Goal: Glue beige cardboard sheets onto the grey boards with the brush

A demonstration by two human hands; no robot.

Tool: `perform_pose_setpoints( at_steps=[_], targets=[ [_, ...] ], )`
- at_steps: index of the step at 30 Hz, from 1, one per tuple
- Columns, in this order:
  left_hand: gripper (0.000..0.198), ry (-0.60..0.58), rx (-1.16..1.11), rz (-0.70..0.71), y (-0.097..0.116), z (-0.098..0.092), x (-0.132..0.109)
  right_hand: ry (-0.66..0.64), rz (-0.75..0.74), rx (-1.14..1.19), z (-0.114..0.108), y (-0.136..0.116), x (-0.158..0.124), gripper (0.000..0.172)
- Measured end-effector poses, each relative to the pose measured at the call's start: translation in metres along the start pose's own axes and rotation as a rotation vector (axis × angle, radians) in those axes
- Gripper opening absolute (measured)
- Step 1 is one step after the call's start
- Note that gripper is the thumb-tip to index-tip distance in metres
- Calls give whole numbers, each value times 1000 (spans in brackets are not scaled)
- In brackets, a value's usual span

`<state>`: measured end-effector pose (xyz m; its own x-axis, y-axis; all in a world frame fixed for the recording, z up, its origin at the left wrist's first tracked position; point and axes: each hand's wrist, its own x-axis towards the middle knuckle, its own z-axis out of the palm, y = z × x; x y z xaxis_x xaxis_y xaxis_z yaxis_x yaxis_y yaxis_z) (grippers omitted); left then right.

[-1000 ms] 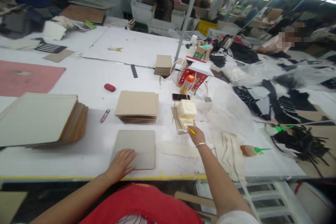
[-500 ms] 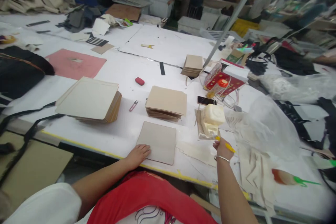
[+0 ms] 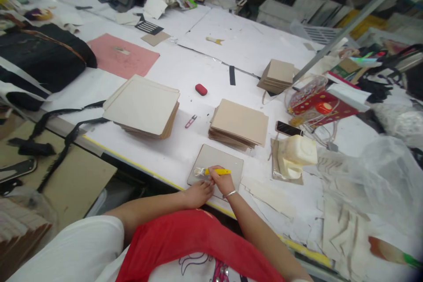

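A grey square board (image 3: 234, 164) lies flat at the table's near edge. My left hand (image 3: 199, 193) rests on its near side, fingers extended over the surface. In my right hand (image 3: 222, 181) is a paintbrush (image 3: 223, 171) with a yellow handle, its pale bristles pointing left and touching or just above the board. Both hands are close together, the right one just beyond the left. Beyond the board stands a stack of tan boards (image 3: 239, 119). To the right, a cut-open cream plastic jug (image 3: 300, 152) sits on a small piece of board.
A bigger stack of pale boards (image 3: 143, 103) is at left, with thread snips (image 3: 191, 121) and a red case (image 3: 201, 89) nearby. A phone (image 3: 288, 128) lies behind the jug. Fabric scraps (image 3: 343, 238) and clear plastic (image 3: 380, 176) cover the right side. A metal pole (image 3: 350, 24) rises at back right.
My right hand has brought the brush leftward from the jug to the grey board. My left hand stays on the board's near side. The camera view has turned down and left.
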<state>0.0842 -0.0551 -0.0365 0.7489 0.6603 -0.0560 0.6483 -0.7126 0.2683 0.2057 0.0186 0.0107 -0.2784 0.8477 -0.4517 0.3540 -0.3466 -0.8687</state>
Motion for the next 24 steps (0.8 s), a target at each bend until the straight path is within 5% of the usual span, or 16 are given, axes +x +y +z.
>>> perform_pose_setpoints(
  at_steps=[4, 13, 24],
  targets=[
    [35, 10, -15, 17, -4, 2, -2, -60, -67, -168, 6, 0, 14, 22],
    [37, -20, -19, 47, -8, -5, -1, 266, -71, -130, -22, -10, 66, 30],
    [40, -131, -62, -31, -2, -4, 7, 531, -6, -231, -118, 35, -7, 35]
  ],
)
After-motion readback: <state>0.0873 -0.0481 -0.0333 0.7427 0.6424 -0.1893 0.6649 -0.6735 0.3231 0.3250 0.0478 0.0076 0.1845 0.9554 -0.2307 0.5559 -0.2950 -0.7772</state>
